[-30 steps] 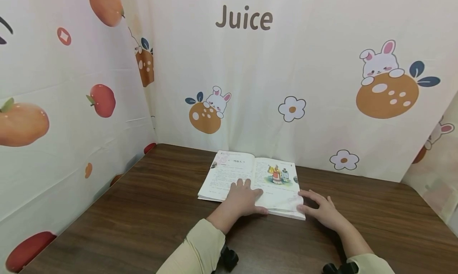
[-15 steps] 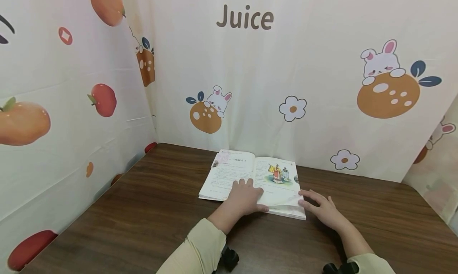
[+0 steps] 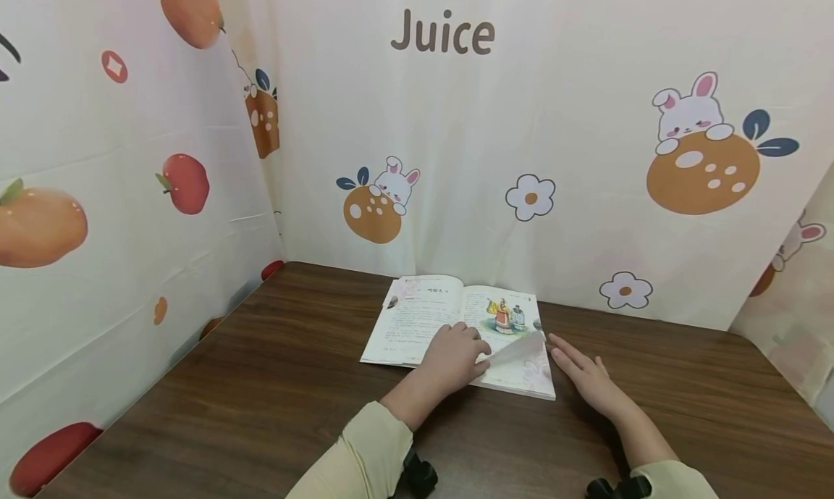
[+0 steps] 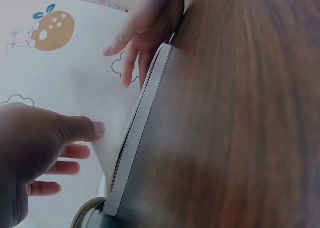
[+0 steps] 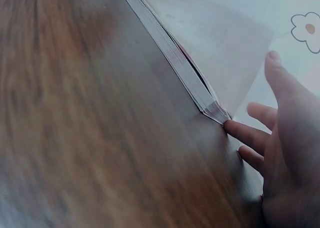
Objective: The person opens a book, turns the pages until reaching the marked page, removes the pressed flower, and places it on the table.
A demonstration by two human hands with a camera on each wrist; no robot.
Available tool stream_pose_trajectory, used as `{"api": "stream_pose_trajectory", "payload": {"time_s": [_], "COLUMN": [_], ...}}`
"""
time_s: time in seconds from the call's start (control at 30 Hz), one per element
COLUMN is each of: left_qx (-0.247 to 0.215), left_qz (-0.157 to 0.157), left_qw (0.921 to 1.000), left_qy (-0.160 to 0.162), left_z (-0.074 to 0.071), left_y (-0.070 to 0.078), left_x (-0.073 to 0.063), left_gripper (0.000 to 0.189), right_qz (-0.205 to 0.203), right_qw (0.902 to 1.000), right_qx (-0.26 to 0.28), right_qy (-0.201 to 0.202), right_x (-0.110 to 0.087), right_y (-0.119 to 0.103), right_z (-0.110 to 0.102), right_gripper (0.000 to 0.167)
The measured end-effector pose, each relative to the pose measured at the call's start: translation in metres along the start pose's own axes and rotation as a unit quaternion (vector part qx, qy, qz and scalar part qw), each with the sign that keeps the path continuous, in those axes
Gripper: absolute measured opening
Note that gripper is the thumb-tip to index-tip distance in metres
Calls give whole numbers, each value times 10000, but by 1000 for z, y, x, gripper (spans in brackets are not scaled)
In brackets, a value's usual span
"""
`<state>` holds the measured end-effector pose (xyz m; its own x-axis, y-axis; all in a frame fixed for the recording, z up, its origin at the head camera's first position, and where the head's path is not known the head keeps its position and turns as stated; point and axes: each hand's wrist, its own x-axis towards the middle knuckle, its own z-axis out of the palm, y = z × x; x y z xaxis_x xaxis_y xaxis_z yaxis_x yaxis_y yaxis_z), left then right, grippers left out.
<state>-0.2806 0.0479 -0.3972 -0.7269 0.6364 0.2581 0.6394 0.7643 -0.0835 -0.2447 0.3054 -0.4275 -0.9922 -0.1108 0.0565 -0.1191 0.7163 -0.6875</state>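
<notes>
An open book (image 3: 417,325) lies on the brown table, with text on its left page and a colour picture of robed figures on its right page. My left hand (image 3: 449,358) is over the lower middle of the book and pinches the right page (image 3: 515,349), whose lower corner is lifted and folded toward the left. In the left wrist view the thumb (image 4: 90,129) lies on the raised page; the index fingertip is hidden. My right hand (image 3: 589,379) rests at the book's right edge, fingers extended. In the right wrist view a fingertip (image 5: 232,127) touches the book's corner.
The wooden table (image 3: 260,383) extends on both sides of the book. Behind it hangs a white curtain (image 3: 456,137) printed with fruit, rabbits and flowers, close to the book's top edge. Black camera mounts (image 3: 420,474) sit at both wrists.
The right page's lower corner has risen and folded leftward, showing the page beneath. My left fingers have drawn together on it. The right hand's fingers have straightened along the book's edge.
</notes>
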Motion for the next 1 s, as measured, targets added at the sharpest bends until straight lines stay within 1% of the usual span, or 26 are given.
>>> {"api": "stream_pose_trajectory", "payload": {"time_s": [0.13,0.23,0.33,0.47,0.57,0.77,0.87,1.0], "left_qx": [-46,-181,-507,-1075,-1389,-1698,-1918,-2125], "left_qz": [120,180,138,-17,-148,-462,-621,-858], "left_qw": [9983,9941,9867,9725,9635,9530,9432,9292], "left_qy": [564,1057,1538,2067,2284,2467,2642,2898], "left_z": [-1,-3,-8,-17,-24,-31,-34,-40], "left_y": [-1,-2,-5,-9,-14,-26,-34,-47], "left_x": [0,-1,-1,0,-1,-1,-1,-4], "left_gripper": [17,15,12,10,10,9,7,6], "right_qz": [89,41,-81,-195,-222,-272,-260,-106], "right_qw": [9999,10000,10000,9998,9997,9996,9997,9999], "right_qx": [50,21,-10,-20,6,36,24,-98], "right_qy": [-40,-44,-17,24,33,52,40,-33], "right_x": [0,0,0,0,0,0,0,-1], "right_y": [0,0,1,2,2,3,2,0], "right_z": [0,0,0,0,0,0,0,0], "right_gripper": [61,60,59,58,58,57,56,58]}}
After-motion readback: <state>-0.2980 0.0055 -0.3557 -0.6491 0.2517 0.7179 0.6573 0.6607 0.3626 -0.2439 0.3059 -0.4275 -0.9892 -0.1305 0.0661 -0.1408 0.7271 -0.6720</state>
